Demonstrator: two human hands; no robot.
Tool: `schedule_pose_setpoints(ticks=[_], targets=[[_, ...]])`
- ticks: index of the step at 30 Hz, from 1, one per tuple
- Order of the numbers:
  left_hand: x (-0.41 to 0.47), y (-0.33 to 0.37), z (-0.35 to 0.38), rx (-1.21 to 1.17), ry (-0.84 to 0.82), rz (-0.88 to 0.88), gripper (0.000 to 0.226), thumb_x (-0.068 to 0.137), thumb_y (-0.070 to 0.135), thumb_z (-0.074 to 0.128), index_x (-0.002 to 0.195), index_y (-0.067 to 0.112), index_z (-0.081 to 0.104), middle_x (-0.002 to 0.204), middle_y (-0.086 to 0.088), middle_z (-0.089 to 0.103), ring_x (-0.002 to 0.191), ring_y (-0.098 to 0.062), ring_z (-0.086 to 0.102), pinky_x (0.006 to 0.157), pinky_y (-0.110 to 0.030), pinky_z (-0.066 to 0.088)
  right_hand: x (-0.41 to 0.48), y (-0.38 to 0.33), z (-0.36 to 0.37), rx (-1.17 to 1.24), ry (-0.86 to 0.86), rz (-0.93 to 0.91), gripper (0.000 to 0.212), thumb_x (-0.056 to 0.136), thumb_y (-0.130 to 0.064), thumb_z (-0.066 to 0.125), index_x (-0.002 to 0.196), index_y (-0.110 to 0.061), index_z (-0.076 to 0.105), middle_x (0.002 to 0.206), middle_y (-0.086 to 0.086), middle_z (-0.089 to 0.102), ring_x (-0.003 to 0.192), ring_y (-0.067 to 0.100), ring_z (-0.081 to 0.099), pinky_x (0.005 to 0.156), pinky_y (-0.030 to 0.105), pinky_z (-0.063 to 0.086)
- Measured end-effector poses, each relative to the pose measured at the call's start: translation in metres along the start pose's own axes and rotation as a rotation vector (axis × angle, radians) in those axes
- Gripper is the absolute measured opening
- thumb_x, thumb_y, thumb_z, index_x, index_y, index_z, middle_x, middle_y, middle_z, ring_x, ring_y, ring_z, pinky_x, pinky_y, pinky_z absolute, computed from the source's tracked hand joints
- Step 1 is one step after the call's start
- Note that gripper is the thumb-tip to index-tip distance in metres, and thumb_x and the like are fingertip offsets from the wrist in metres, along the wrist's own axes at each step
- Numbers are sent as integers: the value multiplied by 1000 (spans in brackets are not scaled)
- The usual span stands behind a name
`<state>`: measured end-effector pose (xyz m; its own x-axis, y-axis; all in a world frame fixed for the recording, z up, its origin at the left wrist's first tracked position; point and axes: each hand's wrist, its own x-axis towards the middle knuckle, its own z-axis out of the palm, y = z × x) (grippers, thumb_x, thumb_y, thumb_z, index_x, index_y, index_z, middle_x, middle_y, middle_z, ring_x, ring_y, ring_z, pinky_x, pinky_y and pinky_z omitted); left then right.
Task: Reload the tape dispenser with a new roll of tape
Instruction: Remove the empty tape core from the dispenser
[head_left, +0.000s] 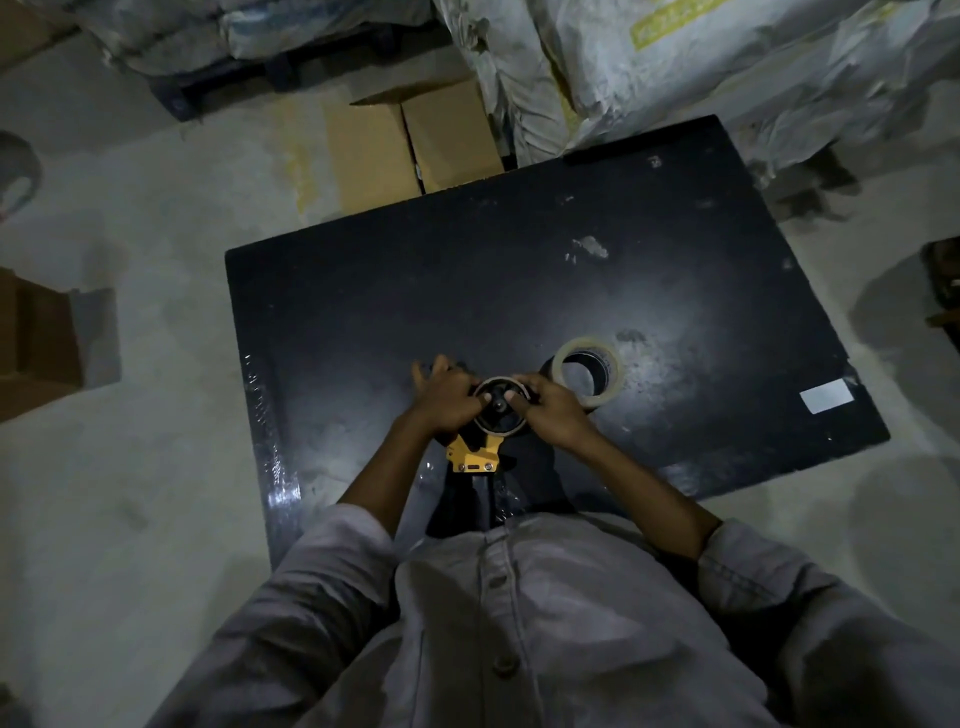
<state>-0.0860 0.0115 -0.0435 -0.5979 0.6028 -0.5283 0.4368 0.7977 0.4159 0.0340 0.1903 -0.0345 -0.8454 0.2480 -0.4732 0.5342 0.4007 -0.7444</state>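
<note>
A person bends over a black table (467, 270), both hands closed on a yellow tape dispenser (474, 457) that lies flat at the table's near edge. The dispenser's long axis runs toward and away from the person — dark handle pointing back at the body, round hub (500, 406) at the far end. The left hand (445, 397) grips the hub's left side and the right hand (551, 410) its right, thumbs pressed in toward the centre. A thin ring (501, 383) encircles the hub; it looks like a spent core or near-empty roll, though dim light leaves that uncertain.

The new roll of tape (589, 378) sits free on the table just beyond and to the right of the right hand, very close to its knuckles. It seems to lean rather than lie flat, its open centre turned up toward the camera. The right hand is clearly the nearer one, so the reach for it is probably short and sideways — once the hub is cleared, which appears to be the step in hand.

Nothing stands between hand and roll. A white label (826, 396) lies well off to the right on the table. Cardboard boxes (415, 140) and bulky sacks (675, 62) crowd the floor behind the table's far edge, well clear of the work.
</note>
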Motion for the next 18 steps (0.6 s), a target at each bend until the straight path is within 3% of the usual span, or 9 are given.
schedule_pose_setpoints(ticks=[7,10,14,18], targets=[[-11,-3,-4,-80,11,31,40,106,44,61,143,36,72,121,-2,66,142,-27,34,120,-55,10,-2,6,3,83,-30,20,33,105,-41,74,132,-22,77,121,4,82,113,24,77,104,52,61],[-10,-11,-6,-147,-49,41,54,99,56,61,149,36,68,120,3,62,138,-26,35,119,-54,17,-3,12,3,155,-76,24,47,93,-56,79,131,-28,78,115,-4,84,109,17,80,102,50,64],[-2,-21,-1,-115,-95,47,72,85,76,54,143,37,72,125,1,72,134,-31,40,119,-61,30,-1,18,5,157,-58,13,44,95,-46,83,135,-27,78,115,-4,84,109,17,80,102,50,64],[12,-32,11,-89,-69,20,72,77,85,53,128,41,78,112,4,73,129,-30,48,118,-60,33,-4,8,3,83,-5,13,36,98,-39,84,130,-24,82,109,1,86,104,17,80,94,37,64]])
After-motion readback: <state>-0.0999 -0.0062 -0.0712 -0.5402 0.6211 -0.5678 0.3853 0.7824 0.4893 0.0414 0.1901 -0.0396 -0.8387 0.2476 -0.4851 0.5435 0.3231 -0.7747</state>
